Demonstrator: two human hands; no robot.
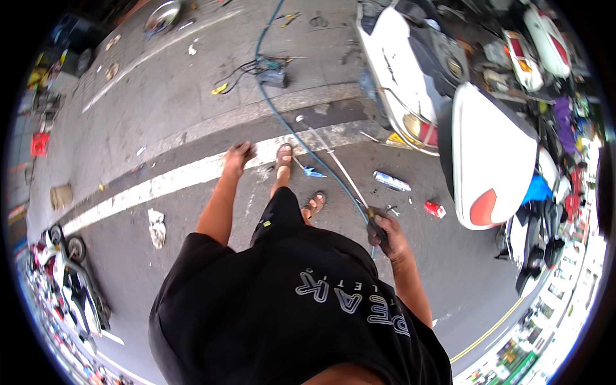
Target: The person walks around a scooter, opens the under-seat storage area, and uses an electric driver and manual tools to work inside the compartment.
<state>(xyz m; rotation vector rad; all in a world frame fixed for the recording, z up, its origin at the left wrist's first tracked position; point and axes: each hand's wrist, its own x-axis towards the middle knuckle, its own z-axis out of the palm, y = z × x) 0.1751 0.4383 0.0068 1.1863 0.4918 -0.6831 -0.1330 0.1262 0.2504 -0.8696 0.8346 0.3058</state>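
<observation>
Your right hand [391, 236] is closed around the dark handle of a long thin metal tool [331, 153], which slants far and left toward the white road line [154, 184]. Your left hand [239, 156], on the left, hangs half open and empty, fingers loosely bent (slightly blurred).

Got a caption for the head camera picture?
Right hand grips a long, thin silver rod over grey asphalt, white scooters at right.
</observation>
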